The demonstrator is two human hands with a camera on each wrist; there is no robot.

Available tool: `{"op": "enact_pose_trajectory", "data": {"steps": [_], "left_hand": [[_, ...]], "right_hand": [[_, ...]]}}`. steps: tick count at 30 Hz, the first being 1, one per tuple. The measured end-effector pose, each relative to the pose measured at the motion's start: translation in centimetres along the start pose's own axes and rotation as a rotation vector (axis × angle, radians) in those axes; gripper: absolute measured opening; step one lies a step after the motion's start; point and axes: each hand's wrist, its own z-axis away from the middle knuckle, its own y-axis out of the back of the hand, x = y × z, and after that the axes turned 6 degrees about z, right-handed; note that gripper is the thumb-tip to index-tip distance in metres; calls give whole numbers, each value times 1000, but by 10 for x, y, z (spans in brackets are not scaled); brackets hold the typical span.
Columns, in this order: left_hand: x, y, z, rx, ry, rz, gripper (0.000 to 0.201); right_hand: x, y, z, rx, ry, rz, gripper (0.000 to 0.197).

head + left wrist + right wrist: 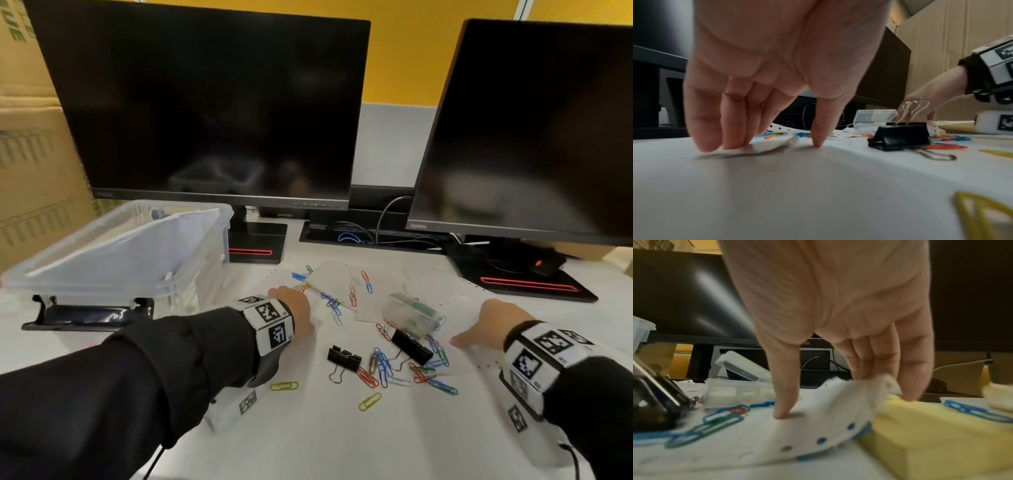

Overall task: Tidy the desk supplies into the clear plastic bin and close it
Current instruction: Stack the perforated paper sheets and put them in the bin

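Paper sheet [394,438] edges pinched by left hand [294,308] and right hand [493,325] fingers; lift evenly so paper clips [383,366] stay centred.

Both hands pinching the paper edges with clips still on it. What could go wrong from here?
1. Lifting the paper may spill the loose paper clips and binder clips off its edges.
2. The small clear box lies open and could tumble off.
3. The bin already holds sheets, so a pour may miss.

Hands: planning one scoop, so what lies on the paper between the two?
In the head view, between left hand and right hand: colored paper clips, two binder clips, small clear case.
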Motion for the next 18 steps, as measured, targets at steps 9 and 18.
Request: {"op": "enact_pose_trajectory", "data": {"steps": [9, 18], "left_hand": [[-9, 10, 0, 71, -30, -23, 39], [1, 83, 32, 304, -349, 76, 11]], "right_hand": [[-3, 31, 11, 358, 12, -193, 12], [4, 98, 27, 529, 178, -422, 10]]}}
